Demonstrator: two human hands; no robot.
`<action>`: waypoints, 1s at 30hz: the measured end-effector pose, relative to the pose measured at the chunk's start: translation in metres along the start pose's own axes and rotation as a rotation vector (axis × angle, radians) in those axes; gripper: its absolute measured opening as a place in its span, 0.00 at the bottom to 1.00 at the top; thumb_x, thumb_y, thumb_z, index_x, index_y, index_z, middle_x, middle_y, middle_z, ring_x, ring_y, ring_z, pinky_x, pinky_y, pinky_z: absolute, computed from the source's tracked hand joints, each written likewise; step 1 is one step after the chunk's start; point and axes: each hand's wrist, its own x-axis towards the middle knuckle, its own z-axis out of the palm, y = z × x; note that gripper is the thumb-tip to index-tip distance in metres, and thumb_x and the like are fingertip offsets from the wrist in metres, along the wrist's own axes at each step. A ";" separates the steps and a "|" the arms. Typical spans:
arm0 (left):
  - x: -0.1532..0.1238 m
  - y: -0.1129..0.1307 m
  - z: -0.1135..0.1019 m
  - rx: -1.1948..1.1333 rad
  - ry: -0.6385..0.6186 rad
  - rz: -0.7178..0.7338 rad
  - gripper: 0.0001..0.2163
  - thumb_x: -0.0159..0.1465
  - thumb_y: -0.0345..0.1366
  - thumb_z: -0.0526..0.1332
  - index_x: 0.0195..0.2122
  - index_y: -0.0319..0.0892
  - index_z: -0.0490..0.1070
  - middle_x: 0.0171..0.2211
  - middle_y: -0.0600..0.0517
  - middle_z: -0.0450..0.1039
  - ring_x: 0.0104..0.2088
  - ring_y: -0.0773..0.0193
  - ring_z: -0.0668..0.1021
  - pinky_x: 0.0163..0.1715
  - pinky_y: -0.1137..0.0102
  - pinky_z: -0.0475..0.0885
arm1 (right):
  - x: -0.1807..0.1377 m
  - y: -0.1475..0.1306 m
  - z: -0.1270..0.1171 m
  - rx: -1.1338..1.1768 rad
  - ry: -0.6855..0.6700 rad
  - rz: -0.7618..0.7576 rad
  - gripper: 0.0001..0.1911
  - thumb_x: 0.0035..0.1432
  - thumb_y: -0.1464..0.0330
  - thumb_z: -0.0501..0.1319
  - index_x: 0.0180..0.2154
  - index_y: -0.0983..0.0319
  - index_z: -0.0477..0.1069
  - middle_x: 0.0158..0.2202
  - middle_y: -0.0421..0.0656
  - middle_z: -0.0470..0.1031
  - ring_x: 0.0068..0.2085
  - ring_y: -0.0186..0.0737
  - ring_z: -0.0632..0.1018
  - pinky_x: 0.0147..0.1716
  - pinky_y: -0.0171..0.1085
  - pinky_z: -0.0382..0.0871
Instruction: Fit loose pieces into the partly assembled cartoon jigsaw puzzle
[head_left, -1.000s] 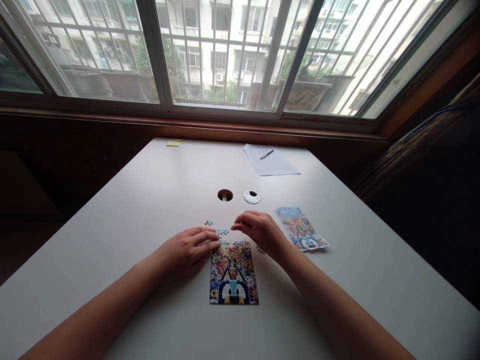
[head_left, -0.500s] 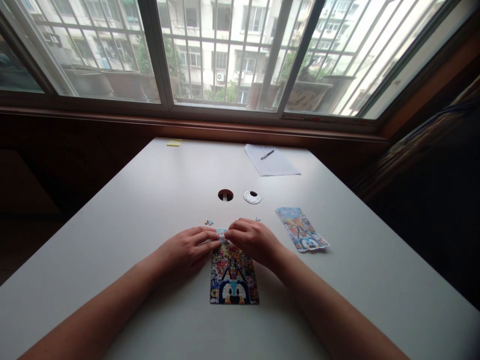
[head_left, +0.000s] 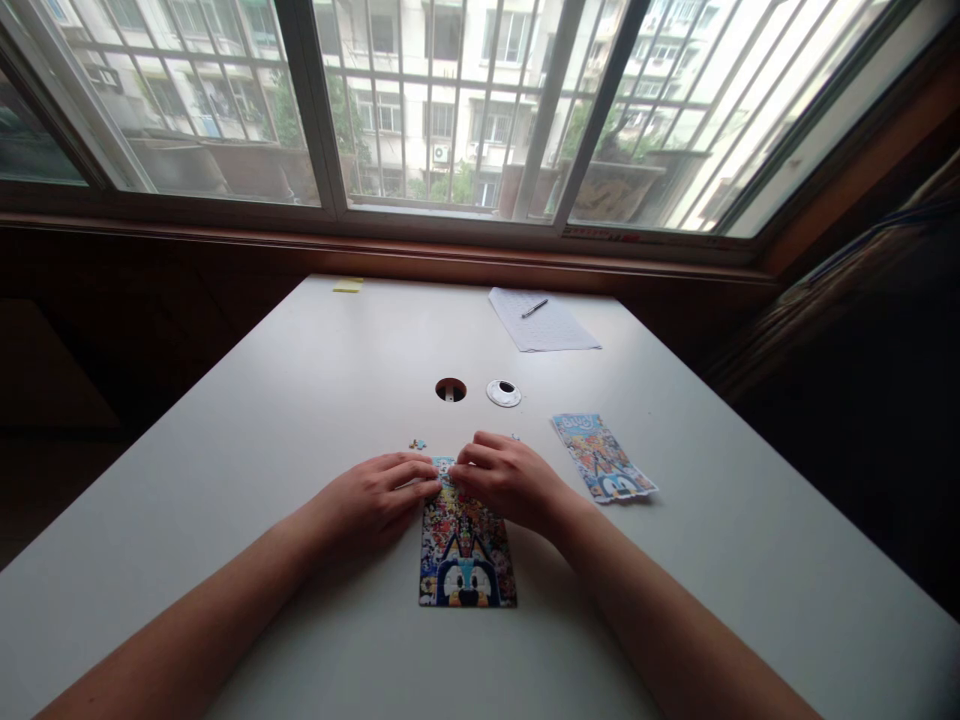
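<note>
A colourful jigsaw puzzle [head_left: 468,560] lies flat on the white table, a blue cartoon dog's face at its near end. My left hand [head_left: 382,492] rests at its upper left edge, fingers stretched out and tips touching the puzzle. Over the upper right part, my right hand [head_left: 504,474] has its fingers curled and pressed together. What those fingertips hold, if anything, is hidden. A few loose puzzle pieces [head_left: 418,444] sit just beyond my left hand. Another small piece [head_left: 515,437] shows behind my right hand, partly covered.
To the right lies a printed picture sheet [head_left: 604,460] matching the puzzle. Farther back are a round cable hole [head_left: 451,390], its loose cover [head_left: 504,393], written paper [head_left: 544,325] with a pen [head_left: 535,308], and a yellow note [head_left: 348,285]. A barred window rises behind the table [head_left: 247,400].
My right hand has lifted slightly and shifted a little away from my left fingertips, baring a bit more of the puzzle's top. My left hand stays almost still.
</note>
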 end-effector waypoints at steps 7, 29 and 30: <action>-0.002 -0.001 0.001 -0.001 -0.012 -0.005 0.17 0.69 0.29 0.55 0.58 0.42 0.67 0.54 0.45 0.72 0.58 0.56 0.72 0.58 0.58 0.73 | -0.002 0.003 0.002 0.068 0.017 0.030 0.08 0.68 0.69 0.57 0.42 0.59 0.75 0.35 0.44 0.74 0.37 0.40 0.69 0.35 0.38 0.64; -0.001 -0.001 -0.001 0.009 -0.020 -0.007 0.17 0.69 0.28 0.54 0.58 0.42 0.67 0.58 0.46 0.70 0.59 0.56 0.71 0.59 0.57 0.73 | -0.001 0.004 0.008 0.098 0.055 0.116 0.10 0.67 0.64 0.59 0.39 0.59 0.78 0.35 0.44 0.74 0.35 0.39 0.68 0.33 0.37 0.63; -0.001 -0.001 -0.001 0.010 -0.021 -0.003 0.17 0.69 0.28 0.54 0.59 0.42 0.67 0.58 0.46 0.70 0.60 0.56 0.71 0.60 0.57 0.72 | -0.001 0.003 0.008 0.092 0.053 0.117 0.10 0.67 0.64 0.59 0.39 0.58 0.78 0.35 0.44 0.74 0.35 0.39 0.68 0.33 0.37 0.62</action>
